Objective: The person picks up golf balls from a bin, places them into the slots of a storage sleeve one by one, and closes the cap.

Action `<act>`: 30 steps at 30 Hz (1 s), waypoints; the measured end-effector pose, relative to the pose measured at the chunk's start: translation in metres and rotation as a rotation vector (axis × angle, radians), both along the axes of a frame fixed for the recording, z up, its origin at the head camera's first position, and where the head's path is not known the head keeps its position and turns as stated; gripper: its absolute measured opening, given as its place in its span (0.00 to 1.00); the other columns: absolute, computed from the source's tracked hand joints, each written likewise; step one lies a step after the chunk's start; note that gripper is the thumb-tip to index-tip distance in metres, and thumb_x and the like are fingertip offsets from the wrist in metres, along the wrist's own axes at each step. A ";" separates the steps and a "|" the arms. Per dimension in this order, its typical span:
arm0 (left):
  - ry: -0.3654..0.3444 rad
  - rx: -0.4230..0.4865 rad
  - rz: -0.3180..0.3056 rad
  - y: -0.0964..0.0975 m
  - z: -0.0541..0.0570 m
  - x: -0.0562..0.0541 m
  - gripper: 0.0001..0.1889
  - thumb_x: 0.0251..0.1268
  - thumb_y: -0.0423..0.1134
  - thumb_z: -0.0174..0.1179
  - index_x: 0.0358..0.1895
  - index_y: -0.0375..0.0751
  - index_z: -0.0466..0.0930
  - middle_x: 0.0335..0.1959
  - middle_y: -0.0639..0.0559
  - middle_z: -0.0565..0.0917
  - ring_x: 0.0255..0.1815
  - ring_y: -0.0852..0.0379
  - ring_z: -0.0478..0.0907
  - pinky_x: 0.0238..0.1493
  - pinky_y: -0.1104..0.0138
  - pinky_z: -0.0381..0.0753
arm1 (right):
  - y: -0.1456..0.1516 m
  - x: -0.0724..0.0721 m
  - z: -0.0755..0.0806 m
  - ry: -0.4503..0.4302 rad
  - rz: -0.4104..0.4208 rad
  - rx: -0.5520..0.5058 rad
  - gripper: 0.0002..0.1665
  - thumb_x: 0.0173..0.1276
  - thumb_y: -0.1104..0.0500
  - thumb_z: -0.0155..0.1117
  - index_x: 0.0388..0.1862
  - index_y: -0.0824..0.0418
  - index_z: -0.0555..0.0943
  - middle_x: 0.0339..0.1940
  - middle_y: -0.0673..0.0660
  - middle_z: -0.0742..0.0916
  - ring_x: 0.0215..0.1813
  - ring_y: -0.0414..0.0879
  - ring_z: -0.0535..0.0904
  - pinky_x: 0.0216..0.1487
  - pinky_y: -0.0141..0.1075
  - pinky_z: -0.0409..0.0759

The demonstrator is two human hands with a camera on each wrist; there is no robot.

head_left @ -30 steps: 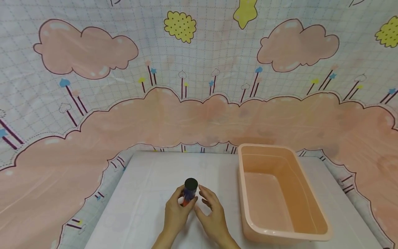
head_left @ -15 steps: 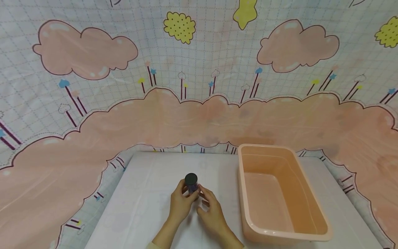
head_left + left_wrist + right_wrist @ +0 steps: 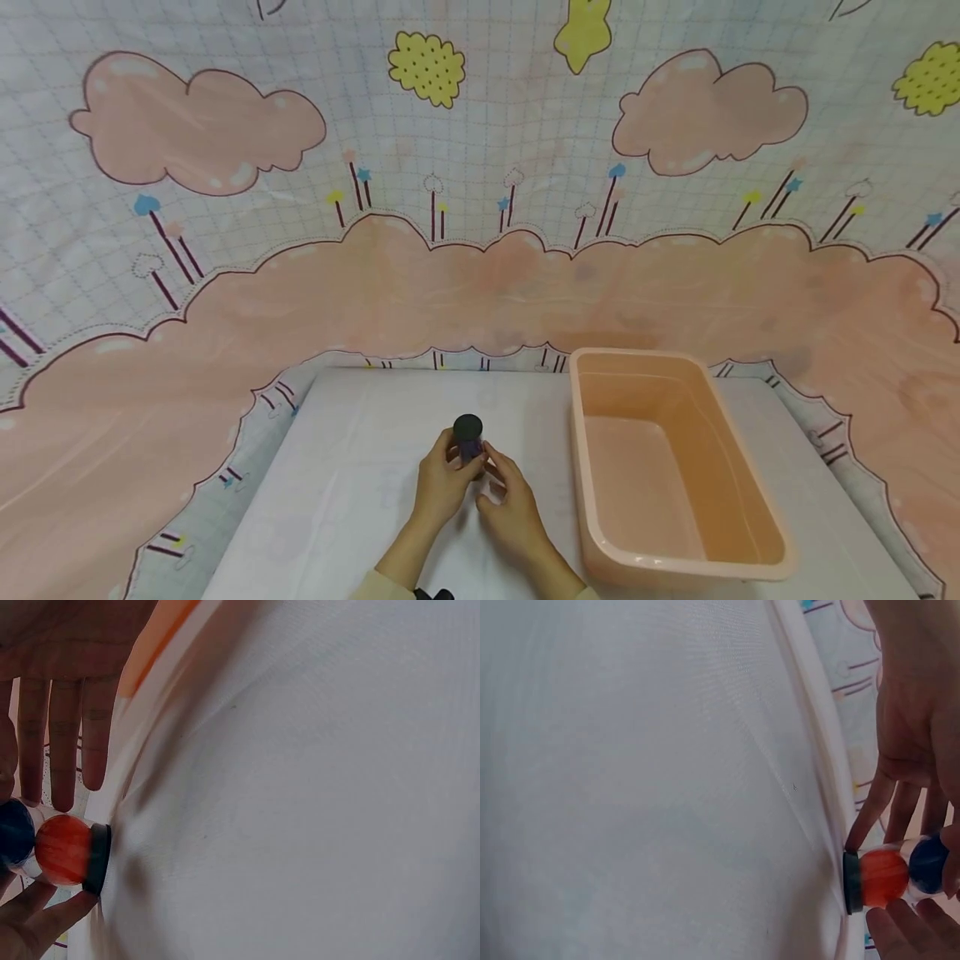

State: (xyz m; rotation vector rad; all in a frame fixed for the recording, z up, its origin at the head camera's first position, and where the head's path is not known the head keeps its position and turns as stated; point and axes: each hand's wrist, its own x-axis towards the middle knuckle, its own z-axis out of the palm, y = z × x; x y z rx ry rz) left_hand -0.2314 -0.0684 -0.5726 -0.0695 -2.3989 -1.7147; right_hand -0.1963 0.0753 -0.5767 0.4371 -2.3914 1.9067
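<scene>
A clear tube [image 3: 471, 450] with a black lid on top stands nearly upright between both hands. Through its wall show a red ball [image 3: 64, 850] and a blue ball [image 3: 928, 864]; a dark cap [image 3: 852, 882] closes the lower end, right at the white surface. My left hand [image 3: 441, 486] grips the tube, thumb across the near side and fingers round the far side. On the other side my right hand [image 3: 513, 505] touches the tube with its fingertips, fingers fairly straight, thumb apart from it. Most of the tube's middle is hidden behind fingers in the head view.
A peach plastic tub [image 3: 588, 500] stands to the right of the hands on the white-covered table [image 3: 337, 500]. Behind and around hangs a cloth [image 3: 480, 292] printed with clouds and stars. A small black object [image 3: 435, 594] shows beside the left sleeve [image 3: 380, 587].
Both hands have shifted slightly away and to the right with the tube. The red part that showed low on the tube is now covered by fingers. The head view has turned slightly.
</scene>
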 end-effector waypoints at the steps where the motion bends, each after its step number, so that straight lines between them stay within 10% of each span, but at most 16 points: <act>1: -0.001 -0.019 -0.002 0.000 0.001 0.000 0.22 0.62 0.41 0.75 0.58 0.52 0.79 0.61 0.43 0.85 0.64 0.33 0.81 0.55 0.53 0.88 | 0.000 0.000 0.000 -0.004 -0.003 0.008 0.47 0.63 0.73 0.65 0.81 0.59 0.63 0.75 0.69 0.72 0.72 0.68 0.75 0.67 0.56 0.79; 19: 0.019 -0.204 -0.150 -0.015 0.017 -0.002 0.30 0.65 0.40 0.72 0.68 0.39 0.72 0.65 0.35 0.82 0.65 0.30 0.79 0.66 0.35 0.74 | 0.003 0.010 0.016 -0.073 0.087 0.058 0.49 0.64 0.68 0.65 0.82 0.68 0.56 0.75 0.76 0.68 0.70 0.70 0.76 0.66 0.58 0.78; 30: -0.030 -0.413 -0.151 -0.035 0.067 0.019 0.53 0.58 0.59 0.75 0.81 0.42 0.56 0.78 0.34 0.65 0.76 0.31 0.67 0.69 0.35 0.71 | 0.012 0.037 0.063 0.007 0.080 0.212 0.45 0.73 0.55 0.66 0.83 0.61 0.57 0.77 0.68 0.69 0.73 0.67 0.72 0.66 0.59 0.77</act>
